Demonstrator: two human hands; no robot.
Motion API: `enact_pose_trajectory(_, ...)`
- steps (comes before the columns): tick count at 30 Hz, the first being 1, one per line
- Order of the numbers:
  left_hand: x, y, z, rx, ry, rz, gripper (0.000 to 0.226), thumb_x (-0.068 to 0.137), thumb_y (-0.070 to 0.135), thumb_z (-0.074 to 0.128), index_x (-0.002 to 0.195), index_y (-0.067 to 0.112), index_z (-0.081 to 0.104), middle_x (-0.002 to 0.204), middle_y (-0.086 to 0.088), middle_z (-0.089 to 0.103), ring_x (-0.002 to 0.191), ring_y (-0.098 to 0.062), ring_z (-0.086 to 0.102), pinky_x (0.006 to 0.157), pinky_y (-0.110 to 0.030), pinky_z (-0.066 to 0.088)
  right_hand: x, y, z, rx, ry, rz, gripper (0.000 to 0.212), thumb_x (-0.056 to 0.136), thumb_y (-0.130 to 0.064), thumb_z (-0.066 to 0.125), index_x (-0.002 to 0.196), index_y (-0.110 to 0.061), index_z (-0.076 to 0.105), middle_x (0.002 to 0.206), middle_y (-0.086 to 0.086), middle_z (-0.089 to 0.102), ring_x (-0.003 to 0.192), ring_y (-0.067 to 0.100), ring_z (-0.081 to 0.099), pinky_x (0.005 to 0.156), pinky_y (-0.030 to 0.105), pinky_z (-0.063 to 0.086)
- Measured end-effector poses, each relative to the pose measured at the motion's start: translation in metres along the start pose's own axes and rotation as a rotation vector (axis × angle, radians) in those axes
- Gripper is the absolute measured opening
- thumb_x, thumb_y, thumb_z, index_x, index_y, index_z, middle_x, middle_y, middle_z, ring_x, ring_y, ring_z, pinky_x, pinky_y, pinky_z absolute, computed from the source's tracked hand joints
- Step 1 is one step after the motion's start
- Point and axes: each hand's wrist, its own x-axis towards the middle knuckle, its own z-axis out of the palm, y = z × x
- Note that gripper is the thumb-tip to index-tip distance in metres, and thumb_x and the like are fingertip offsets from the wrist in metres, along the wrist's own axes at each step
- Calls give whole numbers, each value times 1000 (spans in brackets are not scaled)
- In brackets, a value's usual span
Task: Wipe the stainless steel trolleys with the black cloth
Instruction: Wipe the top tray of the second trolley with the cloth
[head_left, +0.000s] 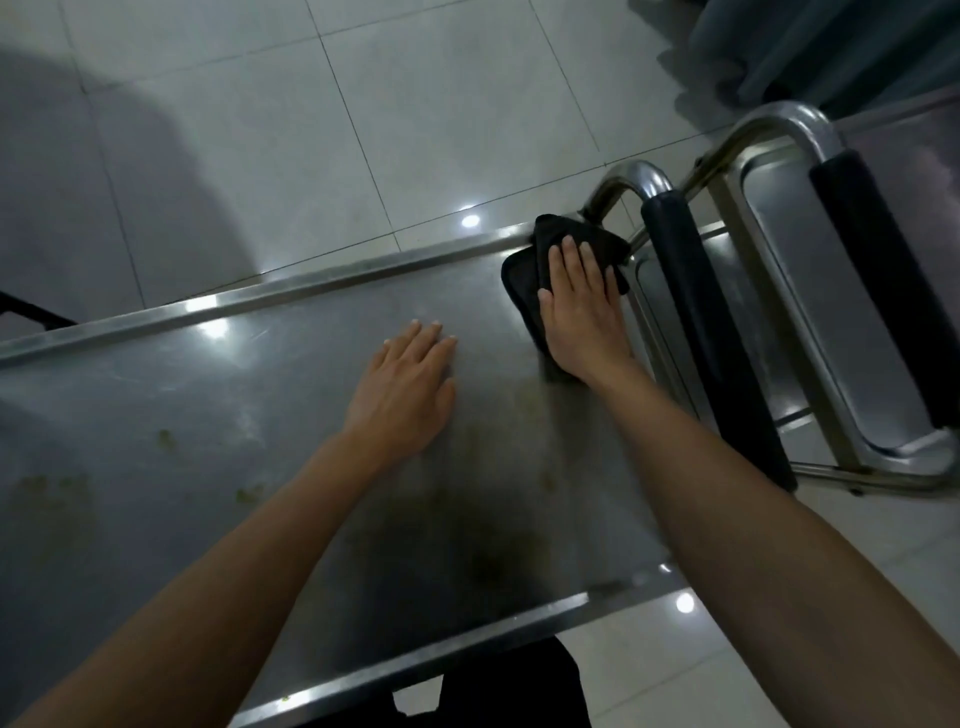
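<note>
The right hand (579, 312) presses flat, fingers straight, on the black cloth (524, 280) at the trolley top's (311, 415) far right corner. Greenish stains (166, 439) lie well leftward, nearer the left hand (410, 384), which rests spread on bare steel.

Black cloth (524, 280), grey steel trolley (260, 415) with greenish-brown stains, pale tiled floor (311, 130).

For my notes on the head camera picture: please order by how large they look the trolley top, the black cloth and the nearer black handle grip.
1. Trolley top, by far the largest.
2. Nearer black handle grip.
3. Black cloth, partly hidden under the right hand, so this rank is unsure.
</note>
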Motion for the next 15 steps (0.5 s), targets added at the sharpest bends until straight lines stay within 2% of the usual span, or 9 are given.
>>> enact_pose_trajectory(8, -14, 6, 8, 14, -29, 21, 55, 102, 37, 39, 153, 19, 29, 161, -5, 22, 150, -24, 11, 120, -45, 13, -53, 9, 8, -12, 33, 13, 59, 107, -36, 21, 160, -11, 10, 168, 9, 4, 155, 25, -1, 124, 52, 9)
enact_pose_trajectory(15, -47, -9, 7, -13, -29, 14, 54, 102, 34, 42, 152, 17, 30, 161, -4, 23, 150, -24, 12, 121, -45, 14, -94, -14, 23, -80, 3, 17, 60, 107, -36, 22, 160, -11, 8, 168, 10, 3, 155, 28, -2, 124, 53, 11)
